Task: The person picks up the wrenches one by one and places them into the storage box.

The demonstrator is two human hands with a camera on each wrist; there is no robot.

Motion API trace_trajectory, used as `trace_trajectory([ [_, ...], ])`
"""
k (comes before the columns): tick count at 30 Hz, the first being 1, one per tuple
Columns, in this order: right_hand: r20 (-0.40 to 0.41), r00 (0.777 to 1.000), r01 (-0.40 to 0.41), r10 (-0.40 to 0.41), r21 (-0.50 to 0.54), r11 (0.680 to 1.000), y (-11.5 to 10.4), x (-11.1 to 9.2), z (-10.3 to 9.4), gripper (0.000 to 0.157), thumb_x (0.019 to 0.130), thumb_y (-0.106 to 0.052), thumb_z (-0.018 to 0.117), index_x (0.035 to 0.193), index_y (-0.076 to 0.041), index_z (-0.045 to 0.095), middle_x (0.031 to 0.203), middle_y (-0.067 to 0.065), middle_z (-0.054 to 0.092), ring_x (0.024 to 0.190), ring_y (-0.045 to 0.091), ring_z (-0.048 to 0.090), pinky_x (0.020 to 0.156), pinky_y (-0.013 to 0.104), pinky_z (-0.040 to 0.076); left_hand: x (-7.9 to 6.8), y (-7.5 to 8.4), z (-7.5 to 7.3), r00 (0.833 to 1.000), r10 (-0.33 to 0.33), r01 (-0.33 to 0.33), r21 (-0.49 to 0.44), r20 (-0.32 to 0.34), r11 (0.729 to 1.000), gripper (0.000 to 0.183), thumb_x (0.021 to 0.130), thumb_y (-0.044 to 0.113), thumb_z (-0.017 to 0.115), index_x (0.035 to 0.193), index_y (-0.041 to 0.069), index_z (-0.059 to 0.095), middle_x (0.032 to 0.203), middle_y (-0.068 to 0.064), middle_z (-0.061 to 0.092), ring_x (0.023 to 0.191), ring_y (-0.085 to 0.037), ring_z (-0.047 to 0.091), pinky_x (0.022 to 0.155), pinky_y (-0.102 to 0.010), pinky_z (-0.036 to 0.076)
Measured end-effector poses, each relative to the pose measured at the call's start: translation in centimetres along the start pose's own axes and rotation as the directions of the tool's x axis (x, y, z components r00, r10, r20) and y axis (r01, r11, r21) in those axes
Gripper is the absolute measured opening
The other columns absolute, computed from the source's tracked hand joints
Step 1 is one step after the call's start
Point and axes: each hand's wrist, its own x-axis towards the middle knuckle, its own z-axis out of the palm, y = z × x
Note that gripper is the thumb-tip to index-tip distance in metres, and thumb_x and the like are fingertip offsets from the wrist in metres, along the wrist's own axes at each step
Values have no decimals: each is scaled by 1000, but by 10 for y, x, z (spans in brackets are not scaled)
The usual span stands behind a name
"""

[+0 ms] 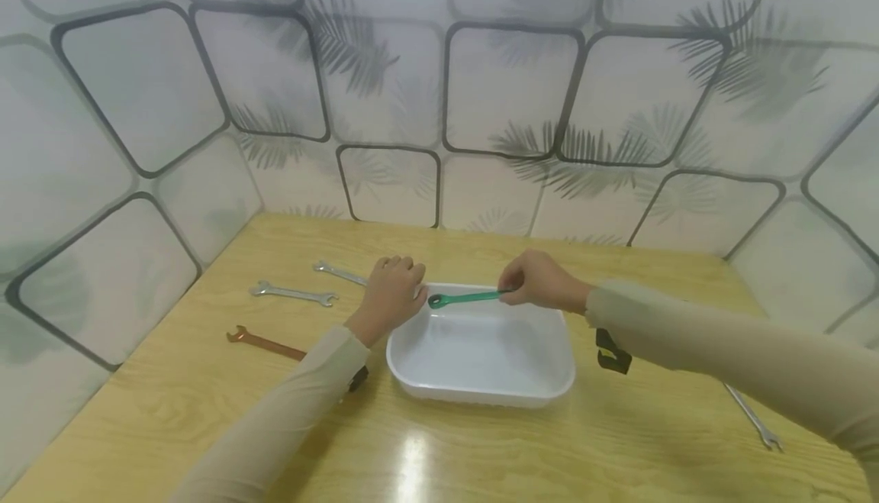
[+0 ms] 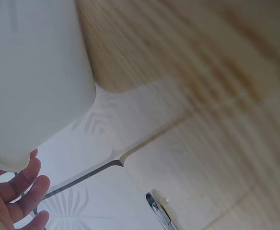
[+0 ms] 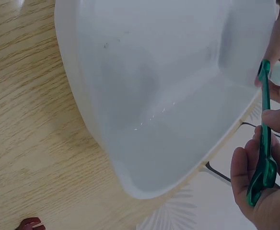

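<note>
A white rectangular plastic basin (image 1: 481, 343) stands on the table, its inside bare. My left hand (image 1: 393, 297) holds the basin's far left rim, with the fingers outside the wall in the left wrist view. In my right hand (image 1: 537, 280) a green wrench (image 1: 467, 298) is pinched between thumb and fingers. The wrench lies nearly level over the basin's far part, its ring end pointing left, close to the left hand. In the right wrist view, the wrench's open end (image 3: 261, 179) lies across the right palm.
Left of the basin lie two silver wrenches, a nearer one (image 1: 294, 293) and a farther one (image 1: 339, 272), plus a copper-coloured wrench (image 1: 264, 343) partly behind the left arm. Another silver wrench (image 1: 755, 419) lies at the right, partly under the sleeve. A red tool end (image 3: 30, 224) shows in the right wrist view. Patterned walls (image 1: 391, 182) bound the table.
</note>
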Motion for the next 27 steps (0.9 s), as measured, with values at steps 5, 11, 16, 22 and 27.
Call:
trace_trajectory([
  [5,22,999,-40,41,-15,999,-4,3,4,6,77,-4,72,82,0,71,79,11,71,70,14,65,68,28,55,0,0,0,1000,-3,3,2,-2,1000,15,83,24,65,85,10,62,75,-4,60,74,-21,58,75,-38,50],
  [11,34,998,-50,51,-31,998,-12,7,9,5,76,-4,72,80,0,71,78,10,71,69,14,64,69,26,55,1,1,0,1000,-10,10,2,10,1000,16,84,24,65,86,9,63,77,-5,61,76,-22,60,77,-39,51],
  [16,44,998,-44,46,-38,998,-18,10,13,4,75,-2,71,78,1,71,75,11,71,67,13,62,66,25,55,1,1,0,1000,-6,6,10,10,1000,17,84,25,66,86,9,63,77,-5,61,76,-22,60,78,-39,51],
  [22,38,998,-44,45,-42,998,-21,17,20,3,73,-1,71,73,2,70,72,11,70,63,13,61,63,24,54,1,1,1,1000,1,-1,8,6,1000,18,83,25,67,88,8,63,78,-6,62,77,-22,60,80,-40,52],
  [27,57,994,-88,91,-51,995,-24,20,24,3,74,-1,71,74,2,70,72,10,70,64,13,60,62,23,53,1,1,2,1000,-3,3,1,12,1000,17,84,25,65,87,9,63,77,-5,61,76,-22,59,80,-40,51],
])
